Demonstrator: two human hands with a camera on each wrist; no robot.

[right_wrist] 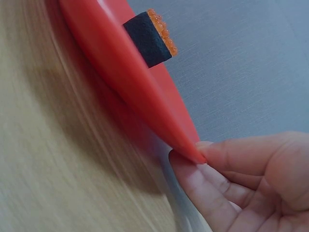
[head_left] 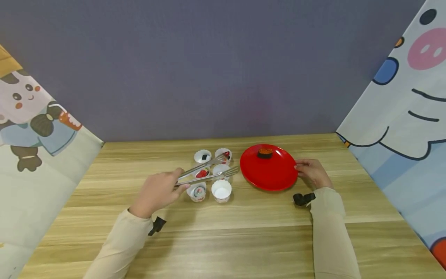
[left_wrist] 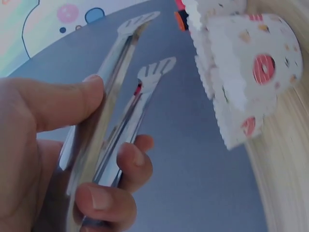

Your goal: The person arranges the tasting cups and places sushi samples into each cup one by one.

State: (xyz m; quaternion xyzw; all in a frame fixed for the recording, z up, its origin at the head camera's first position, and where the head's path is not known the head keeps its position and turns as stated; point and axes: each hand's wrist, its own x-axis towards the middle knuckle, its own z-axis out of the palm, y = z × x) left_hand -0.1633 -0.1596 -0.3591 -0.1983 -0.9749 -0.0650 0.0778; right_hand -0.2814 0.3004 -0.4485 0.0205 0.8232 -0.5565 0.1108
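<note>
My left hand (head_left: 158,190) grips a pair of metal tongs (left_wrist: 104,113), thumb on one arm and fingers curled round the other. The fork-like tips spread apart above the paper cups, with nothing between them. My right hand (head_left: 312,172) pinches the near-right rim of a red plate (head_left: 270,176) between thumb and fingers. On the plate's far part sits a sushi piece (right_wrist: 150,38), dark-wrapped with orange roe on top. Below the tongs stand several white paper cups (left_wrist: 251,58) with printed patterns; some hold small sushi pieces, one with a red topping (head_left: 202,174).
The cups stand in two columns left of the plate; the near right cup (head_left: 221,190) shows only its white inside. A grey wall (head_left: 223,69) rises behind the wooden table (head_left: 223,240). Cartoon-printed panels (head_left: 411,155) flank both sides.
</note>
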